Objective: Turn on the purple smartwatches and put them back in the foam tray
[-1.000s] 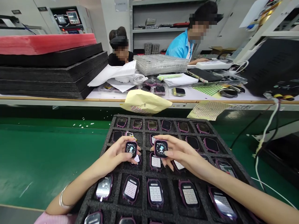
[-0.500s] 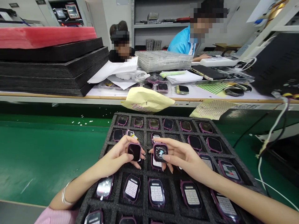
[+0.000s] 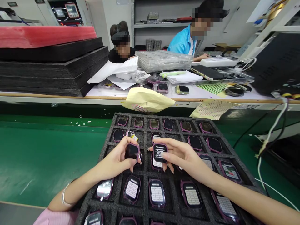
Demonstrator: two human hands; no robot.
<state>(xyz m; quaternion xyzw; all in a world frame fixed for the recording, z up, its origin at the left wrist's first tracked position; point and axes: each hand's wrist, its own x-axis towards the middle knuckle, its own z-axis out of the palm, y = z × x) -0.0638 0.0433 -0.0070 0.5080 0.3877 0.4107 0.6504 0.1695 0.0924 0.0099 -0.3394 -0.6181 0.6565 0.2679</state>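
My left hand (image 3: 123,154) grips a purple smartwatch body (image 3: 132,151) with a dark screen, its thumb along the lower edge. In my right hand (image 3: 179,153) is a second purple smartwatch body (image 3: 160,150), whose lit screen shows a list of text lines; the thumb rests on its face. Both are held above a black foam tray (image 3: 144,187) with square pockets. Several purple watches lie in the pockets, some with white grid screens, such as the watch (image 3: 157,193) nearest below. An opened watch with a yellow part (image 3: 134,136) sits just beyond my left hand.
A workbench (image 3: 105,99) runs across behind the tray, holding stacked black foam (image 3: 47,75), clear plastic trays (image 3: 164,60), papers and a yellow-green watch (image 3: 182,90). Yellow sheets (image 3: 150,100) hang over its edge. Two people are beyond it. Cables (image 3: 272,147) hang at right.
The right watch's screen switched from a round dial to a text list. My left hand turned its watch, tilting it and shifting it slightly left. My right hand stayed nearly in place.
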